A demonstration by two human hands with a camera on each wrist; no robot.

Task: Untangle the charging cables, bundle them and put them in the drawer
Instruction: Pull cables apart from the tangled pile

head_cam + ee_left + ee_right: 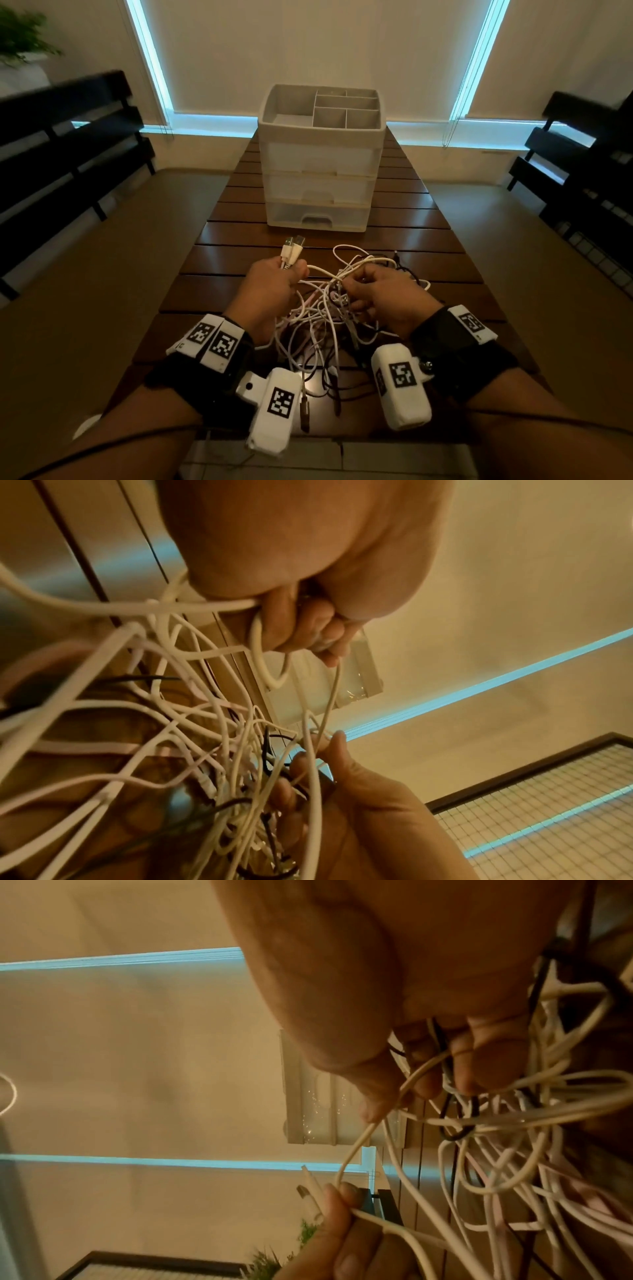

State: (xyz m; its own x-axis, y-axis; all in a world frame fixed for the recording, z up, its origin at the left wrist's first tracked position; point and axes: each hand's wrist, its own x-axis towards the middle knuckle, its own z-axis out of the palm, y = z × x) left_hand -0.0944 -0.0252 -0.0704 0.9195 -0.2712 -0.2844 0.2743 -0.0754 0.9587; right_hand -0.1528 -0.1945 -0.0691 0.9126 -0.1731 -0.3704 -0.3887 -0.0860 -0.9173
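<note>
A knot of white, pink and black charging cables [325,308] hangs between my hands above the wooden table [239,233]. My left hand [274,284] grips two white cables just below their USB plugs [293,248], which stick up from the fist. My right hand [376,294] pinches strands in the middle of the tangle. In the left wrist view my left hand [304,631] curls round a white cable, with the tangle [205,750] below it. In the right wrist view my right hand [438,1069] clasps white and black strands of the cables [514,1137]. The drawer unit [320,161] stands beyond, all three drawers closed.
The drawer unit has an open divided tray [342,106] on top and sits mid-table. Dark benches [68,144] stand left, and more [582,164] right of the table. Loose cable ends [305,411] dangle near the table's front edge. Window blinds fill the wall behind.
</note>
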